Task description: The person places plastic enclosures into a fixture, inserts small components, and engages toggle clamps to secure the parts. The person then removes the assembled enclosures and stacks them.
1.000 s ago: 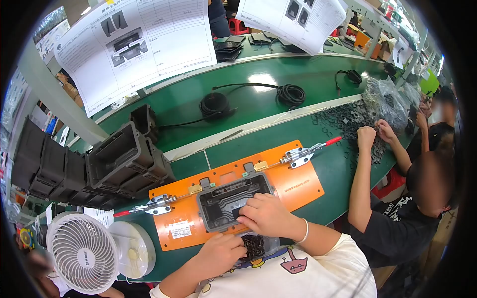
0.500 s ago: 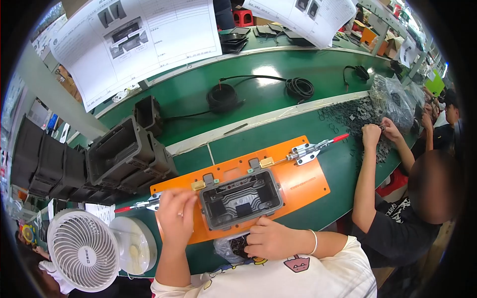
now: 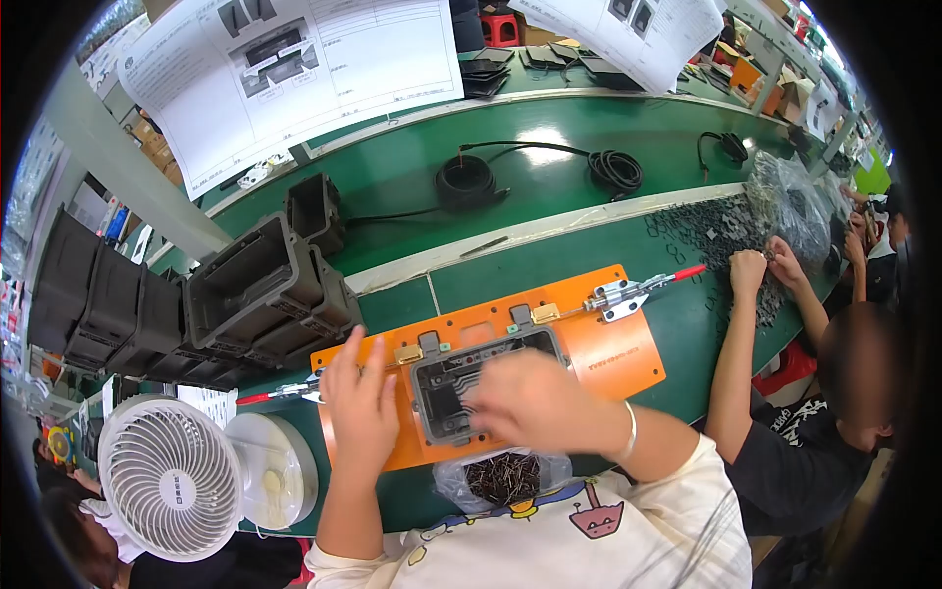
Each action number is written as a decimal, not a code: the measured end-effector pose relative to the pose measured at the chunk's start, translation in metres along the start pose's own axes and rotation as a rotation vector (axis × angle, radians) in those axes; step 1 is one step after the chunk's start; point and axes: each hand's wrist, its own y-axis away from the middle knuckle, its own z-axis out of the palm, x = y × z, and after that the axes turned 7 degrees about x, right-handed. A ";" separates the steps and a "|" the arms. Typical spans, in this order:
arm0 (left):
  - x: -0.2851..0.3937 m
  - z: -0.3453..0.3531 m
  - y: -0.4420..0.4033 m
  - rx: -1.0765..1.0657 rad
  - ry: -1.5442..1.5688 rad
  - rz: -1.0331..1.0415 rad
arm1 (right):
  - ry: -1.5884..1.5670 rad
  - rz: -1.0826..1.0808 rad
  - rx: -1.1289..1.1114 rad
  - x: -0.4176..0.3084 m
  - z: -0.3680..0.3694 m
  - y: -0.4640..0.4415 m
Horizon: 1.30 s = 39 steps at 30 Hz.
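Green worktop (image 3: 491, 281) underneath. Left hand (image 3: 358, 401) gaped, apparently empty; right hand (image 3: 540, 402): grip unreadable. Its knock could displace the dark-grey plastic box (image 3: 446, 393).

Right hand (image 3: 540, 401) motion-blurred, hides right part of gray case (image 3: 423, 401). Left hand (image 3: 359, 398) covers part of orange plate (image 3: 623, 358) and left clamp (image 3: 297, 391). Can't tell if either holds anything. Bag (image 3: 450, 483) bits (image 3: 502, 478) too small to ID. Instruction sheet (image 3: 378, 69) cut off up top.
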 end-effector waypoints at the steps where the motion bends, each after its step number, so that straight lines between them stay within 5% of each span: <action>1: -0.006 -0.001 0.005 0.074 0.125 -0.087 | -0.027 0.098 0.078 0.009 0.004 -0.016; 3: -0.019 -0.003 0.013 0.255 0.339 -0.218 | 0.074 0.215 -0.005 0.027 0.009 -0.049; 9: -0.064 -0.020 0.034 0.829 0.876 -1.094 | 0.107 0.293 -0.321 0.055 0.036 -0.102; 12: -0.097 -0.026 0.045 0.937 1.041 -1.206 | 0.161 0.337 -0.434 0.053 0.035 -0.113; 21: -0.148 -0.026 0.024 1.126 1.374 -1.297 | 0.140 0.392 -0.530 0.055 0.034 -0.126; 29: -0.098 -0.045 -0.018 1.147 1.083 -0.872 | 0.173 0.506 -0.599 0.048 0.035 -0.133; 31: -0.094 -0.049 -0.024 0.984 1.036 -0.744 | 0.184 0.510 -0.609 0.048 0.034 -0.133; 39: -0.102 -0.061 -0.033 0.900 1.073 -0.752 | 0.123 0.582 -0.578 0.051 0.034 -0.126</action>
